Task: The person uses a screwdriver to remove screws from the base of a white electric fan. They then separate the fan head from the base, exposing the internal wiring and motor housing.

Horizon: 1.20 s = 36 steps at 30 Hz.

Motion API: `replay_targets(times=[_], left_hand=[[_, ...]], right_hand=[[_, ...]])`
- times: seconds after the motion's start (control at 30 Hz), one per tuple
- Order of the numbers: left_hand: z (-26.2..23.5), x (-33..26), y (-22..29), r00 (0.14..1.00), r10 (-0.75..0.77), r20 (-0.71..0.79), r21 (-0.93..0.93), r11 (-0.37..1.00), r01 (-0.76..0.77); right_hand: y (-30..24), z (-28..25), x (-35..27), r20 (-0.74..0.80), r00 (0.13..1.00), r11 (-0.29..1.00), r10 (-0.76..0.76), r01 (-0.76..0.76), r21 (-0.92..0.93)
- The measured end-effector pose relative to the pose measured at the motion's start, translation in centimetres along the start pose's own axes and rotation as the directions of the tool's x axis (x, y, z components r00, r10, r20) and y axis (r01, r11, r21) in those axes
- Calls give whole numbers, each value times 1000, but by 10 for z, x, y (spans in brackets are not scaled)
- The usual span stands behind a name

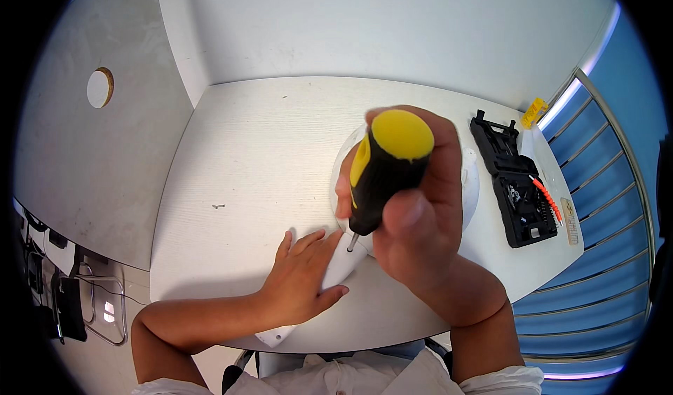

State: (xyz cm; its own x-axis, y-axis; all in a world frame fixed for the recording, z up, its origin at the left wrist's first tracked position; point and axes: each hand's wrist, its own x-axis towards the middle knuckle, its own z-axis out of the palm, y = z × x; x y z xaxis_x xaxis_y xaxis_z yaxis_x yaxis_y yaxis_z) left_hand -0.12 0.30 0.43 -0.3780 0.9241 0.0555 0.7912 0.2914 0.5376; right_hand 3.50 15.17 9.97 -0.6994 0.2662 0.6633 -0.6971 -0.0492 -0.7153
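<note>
Right hand (420, 213), fingers wrapped round a yellow-black screwdriver (384, 171), tip apparently on a white appliance (343, 265); left hand (301, 283), at seven o'clock, presses it flat, fingers spread.

Right hand (420, 213) grips screwdriver (385, 167), apparently upright.

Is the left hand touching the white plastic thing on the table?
Touching. The head view shows the left hand lying flat on the white plastic piece's narrow handle end, fingers spread over it.
</note>
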Motion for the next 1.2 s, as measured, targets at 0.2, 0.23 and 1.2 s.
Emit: replay_targets(times=[0.2, 0.23, 1.2], left_hand=[[2, -2, -1, 1000, -21, -23, 14, 1000, 22], [2, -2, -1, 999, -23, -27, 16, 1000, 23], [6, -1, -7, 1000, 16, 2, -23, 1000, -16]], right_hand=[[-3, -4, 3, 58, 997, 998, 57, -56, -14], [-3, -5, 3, 80, 994, 997, 69, -71, 19], [3, 0, 1, 123, 991, 987, -48, 28, 160]])
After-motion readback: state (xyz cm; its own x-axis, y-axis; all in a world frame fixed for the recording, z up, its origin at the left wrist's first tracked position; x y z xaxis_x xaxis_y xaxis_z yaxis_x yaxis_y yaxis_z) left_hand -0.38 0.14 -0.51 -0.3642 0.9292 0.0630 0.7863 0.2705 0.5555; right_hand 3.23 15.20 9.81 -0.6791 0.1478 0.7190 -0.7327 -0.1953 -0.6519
